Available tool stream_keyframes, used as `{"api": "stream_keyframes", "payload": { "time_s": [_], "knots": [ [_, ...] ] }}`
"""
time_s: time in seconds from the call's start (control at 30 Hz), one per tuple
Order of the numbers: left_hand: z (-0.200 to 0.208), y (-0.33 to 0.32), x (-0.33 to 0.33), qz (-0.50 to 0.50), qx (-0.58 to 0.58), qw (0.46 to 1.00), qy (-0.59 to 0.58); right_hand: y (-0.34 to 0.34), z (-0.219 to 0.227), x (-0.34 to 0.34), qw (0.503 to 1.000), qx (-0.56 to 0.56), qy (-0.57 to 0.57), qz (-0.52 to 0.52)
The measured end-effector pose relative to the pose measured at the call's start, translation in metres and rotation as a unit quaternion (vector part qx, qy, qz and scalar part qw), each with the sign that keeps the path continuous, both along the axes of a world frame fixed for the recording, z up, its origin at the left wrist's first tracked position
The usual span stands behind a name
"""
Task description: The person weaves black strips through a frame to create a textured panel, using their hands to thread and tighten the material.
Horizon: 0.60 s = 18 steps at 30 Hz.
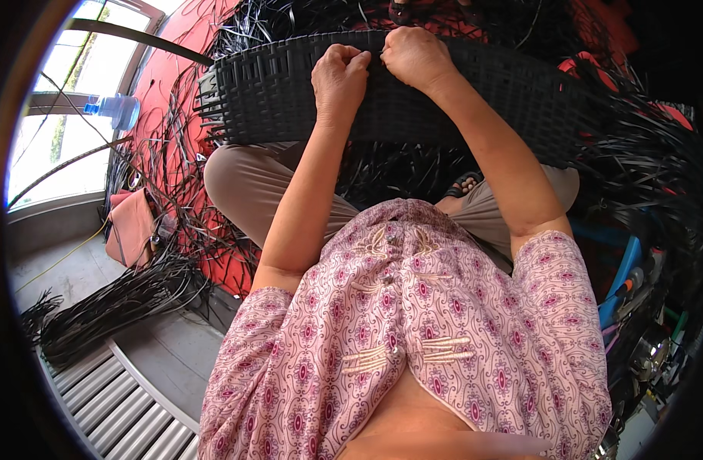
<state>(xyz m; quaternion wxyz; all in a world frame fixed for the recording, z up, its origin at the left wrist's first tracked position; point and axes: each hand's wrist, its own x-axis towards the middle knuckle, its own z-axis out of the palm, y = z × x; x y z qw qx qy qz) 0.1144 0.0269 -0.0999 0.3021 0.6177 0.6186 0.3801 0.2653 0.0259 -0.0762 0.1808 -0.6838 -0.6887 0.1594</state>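
A long black woven panel (282, 88) of flat strips lies across in front of my knees, its far edge curving away from me. My left hand (340, 80) is closed at that far edge near the middle, thumb pressed against the curled fingers. Just to its right my right hand (418, 57) is also closed, knuckles up, at the same edge. A small gap separates the two hands. Whatever thin piece either one pinches is too small or hidden to make out. Loose strip ends stick out along the panel's left side.
Tangled black strips (646, 184) cover much of the red floor covering (167, 123). At the left are a bundle of strips (129, 307), a pinkish bag (133, 230) and a clear blue-tinted plastic bottle (121, 110) by the window. A blue container (623, 276) and tools stand at the right.
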Motion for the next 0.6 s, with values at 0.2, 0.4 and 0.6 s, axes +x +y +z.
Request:
{"api": "stream_keyframes", "payload": {
  "time_s": [0.2, 0.4, 0.6],
  "knots": [
    [0.003, 0.007, -0.018, -0.015, 0.025, 0.984, -0.174, -0.02, 0.016, 0.014, 0.98, 0.01, 0.197, 0.003],
    [0.01, 0.006, -0.041, -0.015, 0.026, 0.966, -0.258, -0.029, 0.014, 0.007, 0.951, 0.281, 0.075, 0.105],
    [0.032, -0.002, -0.062, -0.016, 0.083, 0.964, -0.253, -0.023, 0.002, -0.003, 0.923, 0.365, -0.015, 0.123]
  ]
}}
